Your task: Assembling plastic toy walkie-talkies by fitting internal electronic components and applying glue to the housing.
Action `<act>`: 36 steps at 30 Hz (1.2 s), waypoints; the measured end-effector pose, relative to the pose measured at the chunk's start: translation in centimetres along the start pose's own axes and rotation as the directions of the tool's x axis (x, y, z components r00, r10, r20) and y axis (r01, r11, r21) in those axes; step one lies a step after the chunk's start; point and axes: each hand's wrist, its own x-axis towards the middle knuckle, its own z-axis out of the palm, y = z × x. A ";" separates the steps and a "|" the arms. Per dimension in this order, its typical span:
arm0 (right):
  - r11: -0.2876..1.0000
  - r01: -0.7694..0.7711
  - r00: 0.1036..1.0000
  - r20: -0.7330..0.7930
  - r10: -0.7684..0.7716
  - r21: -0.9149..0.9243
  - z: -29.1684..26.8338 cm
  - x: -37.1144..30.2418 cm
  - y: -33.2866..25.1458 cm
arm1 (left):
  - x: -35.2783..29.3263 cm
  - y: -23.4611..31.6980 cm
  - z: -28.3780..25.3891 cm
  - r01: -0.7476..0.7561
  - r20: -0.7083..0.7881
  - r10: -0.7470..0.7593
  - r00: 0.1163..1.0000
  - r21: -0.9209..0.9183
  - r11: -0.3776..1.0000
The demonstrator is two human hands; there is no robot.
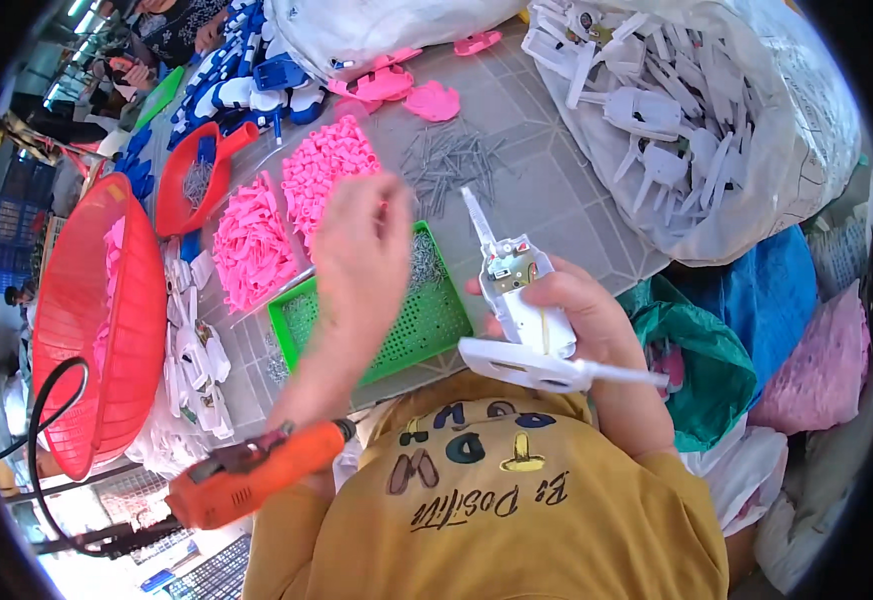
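Note:
My left hand (362, 255) is raised over the green basket (292, 345) of small metal screws. Its fingers are pinched together near the pink pieces, and a tiny reddish spot shows between them; what it is I cannot make out. In my right hand (592, 310) is an open white plastic casing (532, 325) with a narrow stem and small coloured parts inside. My thumb lies over its side. A second white casing half (527, 365) sits across its lower end, its stem smeared by motion. By my left forearm is an orange power screwdriver (257, 475).
Pink plastic pieces (252, 245) and small pink caps (327, 165) lie in heaps. Behind the basket are loose grey pins (447, 160). A white sack (697, 190) of white casings stands right, a red basket (97, 330) left. A black cable (37, 440) loops at lower left.

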 end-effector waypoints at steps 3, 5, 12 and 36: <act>0.993 -0.099 0.991 0.100 0.092 0.064 -2.2 0.6 0.3 | 2.9 -3.0 -1.1 0.081 -0.128 -0.062 0.990 0.148 0.986; 0.996 -0.089 0.992 0.090 0.085 0.034 -3.0 1.5 1.5 | 3.8 -6.8 -1.8 0.051 -0.057 -0.037 0.998 0.253 0.966; 0.999 0.021 1.000 0.019 -0.022 0.046 -3.0 2.0 3.4 | 4.4 -10.2 -1.7 0.024 0.281 -0.188 0.941 0.498 0.867; 1.000 0.001 0.998 0.069 0.000 -0.024 -0.4 3.4 4.8 | 5.4 -9.4 -1.8 0.065 0.415 -0.235 0.879 0.384 0.921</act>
